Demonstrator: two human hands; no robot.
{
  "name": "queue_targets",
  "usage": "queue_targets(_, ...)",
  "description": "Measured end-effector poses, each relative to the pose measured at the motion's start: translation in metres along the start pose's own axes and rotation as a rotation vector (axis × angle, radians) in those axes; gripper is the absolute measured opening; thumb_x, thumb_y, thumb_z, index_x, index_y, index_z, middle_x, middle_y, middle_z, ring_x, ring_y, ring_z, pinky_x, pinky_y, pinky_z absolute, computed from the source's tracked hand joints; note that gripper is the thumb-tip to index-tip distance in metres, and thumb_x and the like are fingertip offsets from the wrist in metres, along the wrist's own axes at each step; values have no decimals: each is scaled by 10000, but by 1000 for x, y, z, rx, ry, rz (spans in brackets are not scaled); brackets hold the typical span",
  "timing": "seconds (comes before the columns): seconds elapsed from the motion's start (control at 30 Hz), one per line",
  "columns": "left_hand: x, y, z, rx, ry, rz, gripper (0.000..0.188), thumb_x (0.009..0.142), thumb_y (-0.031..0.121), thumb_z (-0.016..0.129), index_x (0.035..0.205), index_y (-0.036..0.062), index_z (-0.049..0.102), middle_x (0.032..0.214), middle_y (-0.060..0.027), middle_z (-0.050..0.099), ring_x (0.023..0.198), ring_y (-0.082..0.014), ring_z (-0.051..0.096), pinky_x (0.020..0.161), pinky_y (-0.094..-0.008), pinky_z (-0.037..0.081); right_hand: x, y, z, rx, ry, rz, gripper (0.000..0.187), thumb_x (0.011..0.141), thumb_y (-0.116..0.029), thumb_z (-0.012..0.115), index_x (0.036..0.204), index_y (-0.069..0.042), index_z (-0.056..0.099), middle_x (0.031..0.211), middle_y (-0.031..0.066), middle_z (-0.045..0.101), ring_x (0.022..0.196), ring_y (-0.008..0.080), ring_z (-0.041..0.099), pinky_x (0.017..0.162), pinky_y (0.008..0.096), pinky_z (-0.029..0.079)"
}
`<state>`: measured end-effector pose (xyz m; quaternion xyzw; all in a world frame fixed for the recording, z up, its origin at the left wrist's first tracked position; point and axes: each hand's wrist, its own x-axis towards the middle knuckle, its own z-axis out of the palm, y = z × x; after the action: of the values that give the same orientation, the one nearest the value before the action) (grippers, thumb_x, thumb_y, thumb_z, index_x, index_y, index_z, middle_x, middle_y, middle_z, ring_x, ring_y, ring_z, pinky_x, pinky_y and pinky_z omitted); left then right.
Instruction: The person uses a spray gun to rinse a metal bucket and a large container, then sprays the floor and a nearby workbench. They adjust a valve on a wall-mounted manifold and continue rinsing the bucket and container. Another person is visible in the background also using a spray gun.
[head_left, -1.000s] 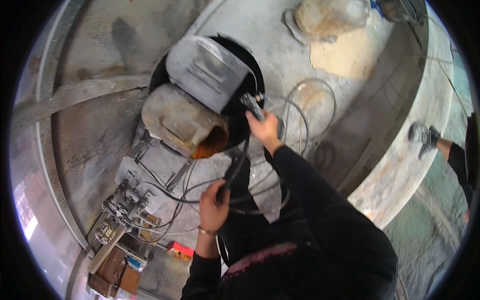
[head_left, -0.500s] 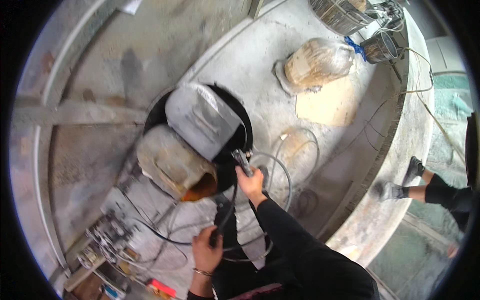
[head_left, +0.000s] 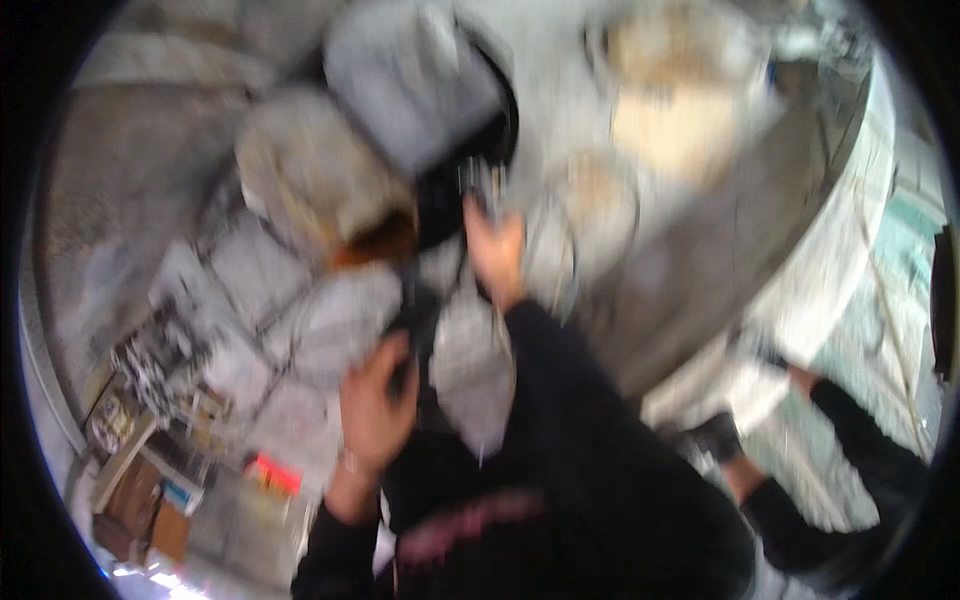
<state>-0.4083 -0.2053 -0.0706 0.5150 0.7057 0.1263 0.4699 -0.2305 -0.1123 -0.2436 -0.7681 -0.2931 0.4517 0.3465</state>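
Observation:
The frame is smeared by motion. My right hand (head_left: 495, 248) is closed round a dark and silvery hand tool that looks like a spray gun (head_left: 482, 185), its front end close to the black tub (head_left: 507, 95). In the tub leans a grey boxy container (head_left: 415, 90). Beside it lies a stained tan can (head_left: 325, 175), its open mouth orange-brown inside. Lower left, my left hand (head_left: 376, 410) is curled round a black hose (head_left: 402, 378); its fingers are blurred.
A curved pale wall (head_left: 800, 290) runs along the right, with another person's legs (head_left: 765, 500) beyond it. At the back right are a wrapped bundle (head_left: 685, 45) and a tan sheet (head_left: 675, 130). Tools and metal parts (head_left: 150, 375) clutter the lower left, near a red object (head_left: 275, 473).
The view has shifted, so the tub and cans appear higher. My left hand is farther left from the right one. The other person's legs have moved apart and nearer.

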Motion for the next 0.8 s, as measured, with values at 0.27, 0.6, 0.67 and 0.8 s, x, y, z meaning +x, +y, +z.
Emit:
queue_targets(0.27, 8, -8, -6, 151, -3, 46, 357, 873, 97, 770, 1222, 74, 698, 1083, -165, 748, 1033, -378, 706, 916, -486, 498, 44, 22, 22, -163, 71, 28, 429, 872, -357, 843, 1078, 17, 804, 957, 189, 809, 952, 287, 784, 891, 428, 581)
queue_targets(0.6, 9, 2, -11, 136, -27, 106, 366, 872, 65, 765, 1230, 71, 691, 1129, -169, 738, 998, -384, 703, 872, -436, 517, 42, 9, 6, 40, -148, 118, 440, 845, -285, 870, 942, 122, 733, 795, 113, 759, 660, 123, 686, 641, 333, 557)
queue_targets(0.67, 17, 3, -17, 162, -9, 126, 372, 869, 71, 767, 1233, 71, 688, 1121, -167, 741, 995, -381, 707, 863, -443, 521, 43, 3, 3, -84, -72, -55, 342, 904, -314, 793, 1051, -6, 812, 717, 102, 757, 676, 154, 701, 684, 399, 568)
queue_targets(0.8, 17, -8, -5, 180, -25, 60, 381, 863, 85, 773, 1235, 77, 688, 1133, -164, 746, 988, -387, 706, 872, -452, 530, 42, 23, 6, 53, 63, -153, 327, 886, -314, 806, 1016, -14, 815, 789, 157, 773, 739, 185, 725, 723, 400, 567)
